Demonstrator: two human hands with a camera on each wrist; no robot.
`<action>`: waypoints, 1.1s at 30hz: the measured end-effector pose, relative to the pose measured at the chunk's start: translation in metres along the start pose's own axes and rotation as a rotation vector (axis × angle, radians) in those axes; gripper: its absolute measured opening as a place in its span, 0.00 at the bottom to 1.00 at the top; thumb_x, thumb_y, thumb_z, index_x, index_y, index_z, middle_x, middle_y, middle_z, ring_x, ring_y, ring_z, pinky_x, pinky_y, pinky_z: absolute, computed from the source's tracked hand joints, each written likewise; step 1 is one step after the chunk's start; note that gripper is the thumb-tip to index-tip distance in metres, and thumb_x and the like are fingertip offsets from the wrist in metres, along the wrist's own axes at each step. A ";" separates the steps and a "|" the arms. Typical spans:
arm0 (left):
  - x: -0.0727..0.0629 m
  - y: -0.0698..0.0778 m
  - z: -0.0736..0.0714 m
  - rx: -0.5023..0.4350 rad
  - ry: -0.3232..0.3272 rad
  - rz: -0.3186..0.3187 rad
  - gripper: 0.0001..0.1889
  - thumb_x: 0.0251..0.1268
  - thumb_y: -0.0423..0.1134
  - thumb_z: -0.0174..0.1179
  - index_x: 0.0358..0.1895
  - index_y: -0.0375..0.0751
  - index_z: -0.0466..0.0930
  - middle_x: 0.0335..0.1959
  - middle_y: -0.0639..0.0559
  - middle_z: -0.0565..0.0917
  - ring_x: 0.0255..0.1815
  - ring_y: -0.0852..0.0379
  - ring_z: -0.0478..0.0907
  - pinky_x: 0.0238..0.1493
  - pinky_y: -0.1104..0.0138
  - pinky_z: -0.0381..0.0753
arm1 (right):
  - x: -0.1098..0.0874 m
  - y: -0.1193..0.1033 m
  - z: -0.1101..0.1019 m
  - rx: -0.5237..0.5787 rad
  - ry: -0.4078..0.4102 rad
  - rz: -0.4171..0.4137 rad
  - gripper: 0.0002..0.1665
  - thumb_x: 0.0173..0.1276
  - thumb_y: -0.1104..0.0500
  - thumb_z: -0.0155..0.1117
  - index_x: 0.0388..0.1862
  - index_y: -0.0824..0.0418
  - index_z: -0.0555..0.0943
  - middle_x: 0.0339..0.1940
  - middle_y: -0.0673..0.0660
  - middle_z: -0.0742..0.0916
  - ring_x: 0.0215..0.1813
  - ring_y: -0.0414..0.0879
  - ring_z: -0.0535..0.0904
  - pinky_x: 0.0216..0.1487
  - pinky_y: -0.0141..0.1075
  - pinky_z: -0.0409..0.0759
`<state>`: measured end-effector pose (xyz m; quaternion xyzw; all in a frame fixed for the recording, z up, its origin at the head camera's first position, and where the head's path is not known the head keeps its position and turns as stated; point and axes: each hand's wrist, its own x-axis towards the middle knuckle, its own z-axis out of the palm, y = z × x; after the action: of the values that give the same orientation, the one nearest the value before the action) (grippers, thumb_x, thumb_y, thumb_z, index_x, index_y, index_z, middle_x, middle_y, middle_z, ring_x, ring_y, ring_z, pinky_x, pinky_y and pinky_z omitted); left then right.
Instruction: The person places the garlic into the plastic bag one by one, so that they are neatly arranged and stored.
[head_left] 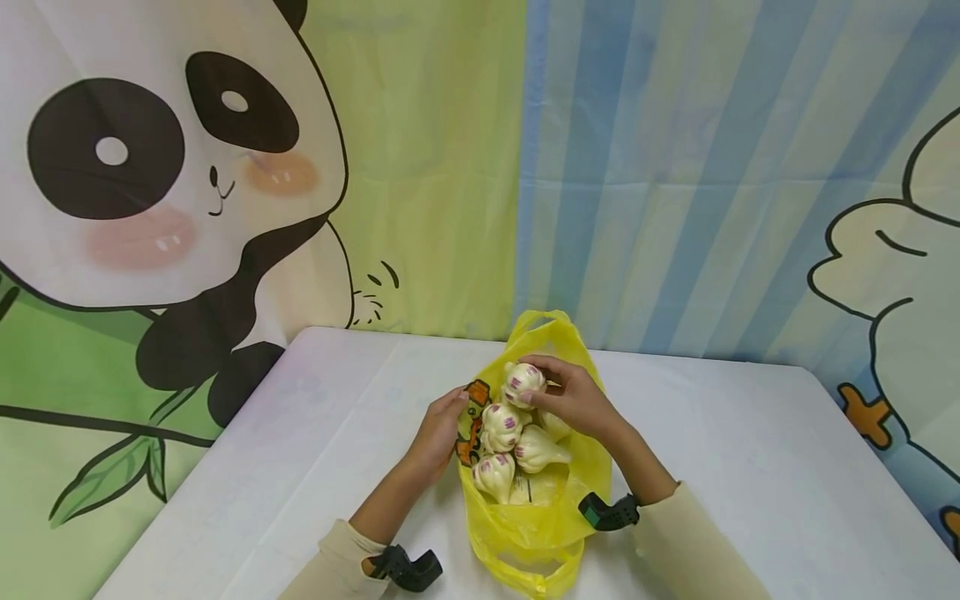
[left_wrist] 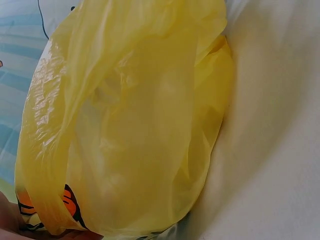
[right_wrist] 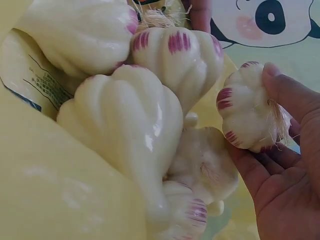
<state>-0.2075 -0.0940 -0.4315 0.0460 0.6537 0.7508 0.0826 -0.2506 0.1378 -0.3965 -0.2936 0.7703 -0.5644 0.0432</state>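
A yellow plastic bag lies on the table with its mouth open, orange and black print along its left side. Several garlic bulbs, cream-white with purple streaks, are heaped in it. My right hand pinches one garlic bulb between thumb and fingers, above the bag's far part; root hairs show on that bulb in the right wrist view. At the bag's left edge my left hand holds the plastic, thumb on top. In the left wrist view the bag's side hides most of this hand.
The white table stretches to both sides of the bag. Behind it hangs a cloth backdrop with a panda print on the left and blue stripes on the right. Black straps with cameras sit on both wrists.
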 end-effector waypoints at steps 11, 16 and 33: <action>0.001 0.000 0.000 -0.014 0.005 0.006 0.27 0.81 0.44 0.37 0.72 0.28 0.58 0.67 0.35 0.67 0.71 0.42 0.60 0.69 0.53 0.60 | -0.002 -0.016 0.011 -0.073 -0.032 0.026 0.28 0.68 0.70 0.62 0.66 0.76 0.68 0.64 0.72 0.74 0.56 0.61 0.78 0.49 0.37 0.81; 0.000 0.002 0.000 -0.019 0.005 0.004 0.27 0.81 0.44 0.37 0.72 0.28 0.56 0.70 0.35 0.64 0.73 0.41 0.55 0.70 0.52 0.56 | -0.005 -0.028 0.011 -0.112 -0.043 0.039 0.28 0.69 0.70 0.60 0.66 0.78 0.67 0.64 0.73 0.73 0.57 0.62 0.77 0.50 0.38 0.81; 0.000 0.002 0.000 -0.019 0.005 0.010 0.27 0.81 0.44 0.36 0.72 0.28 0.58 0.67 0.36 0.68 0.71 0.43 0.60 0.69 0.53 0.60 | -0.004 0.008 -0.003 -0.286 -0.078 0.073 0.27 0.70 0.60 0.64 0.65 0.71 0.73 0.56 0.62 0.82 0.56 0.54 0.79 0.54 0.43 0.79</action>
<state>-0.2080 -0.0940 -0.4299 0.0467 0.6464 0.7576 0.0774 -0.2517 0.1442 -0.4039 -0.2903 0.8508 -0.4349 0.0512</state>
